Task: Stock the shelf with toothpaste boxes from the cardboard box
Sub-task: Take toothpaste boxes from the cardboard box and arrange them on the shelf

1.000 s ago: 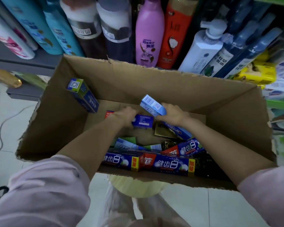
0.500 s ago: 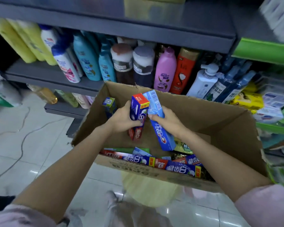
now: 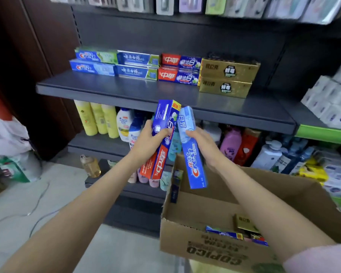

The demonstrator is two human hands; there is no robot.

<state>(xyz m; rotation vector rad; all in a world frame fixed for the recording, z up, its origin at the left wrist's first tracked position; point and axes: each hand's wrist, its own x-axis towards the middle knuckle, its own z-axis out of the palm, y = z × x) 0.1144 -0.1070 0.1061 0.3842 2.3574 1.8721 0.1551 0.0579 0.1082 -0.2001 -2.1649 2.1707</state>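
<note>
Though gripped, box (image 3: pixel 193 154) print blurred.

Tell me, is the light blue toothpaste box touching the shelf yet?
Apart. The head view shows the light blue toothpaste box held in the right hand, in the air before the shelf.

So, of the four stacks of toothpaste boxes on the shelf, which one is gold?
The gold stack at the right end of the row, beside the red-and-blue stack. The two stacks to the left are blue and white with green.
</note>
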